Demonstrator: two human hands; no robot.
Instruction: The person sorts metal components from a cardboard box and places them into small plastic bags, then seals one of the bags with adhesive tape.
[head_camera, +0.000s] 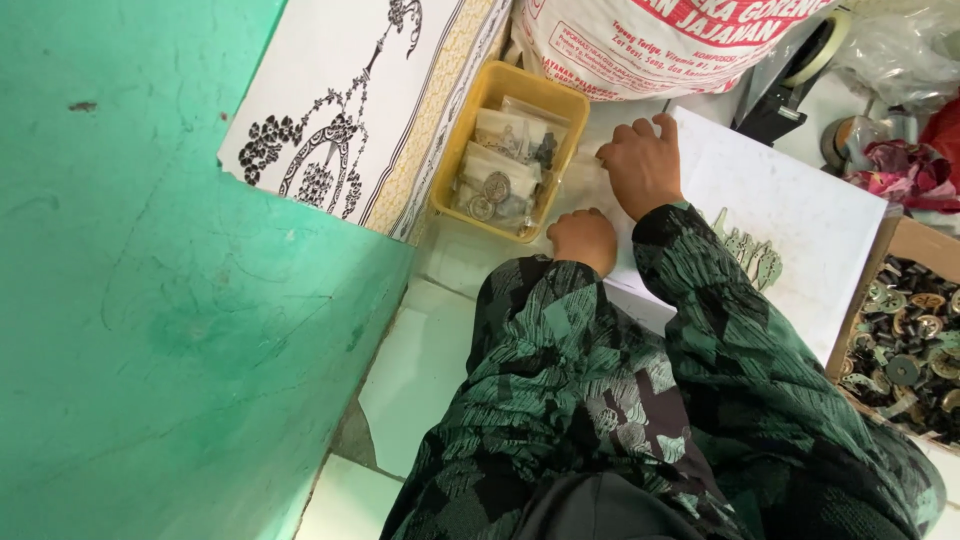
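Near frame centre, left hand curled into a loose fist, holding nothing visible, just beside the yellow rectangular plastic tray of small clear bags with round metal pieces. Above it, right hand knuckles up, fingers bent down onto the white flat board; grip underneath impossible to tell. On the board at right, a row of small greenish metal charms. At the right edge, a brown cardboard box of dark metal trinkets.
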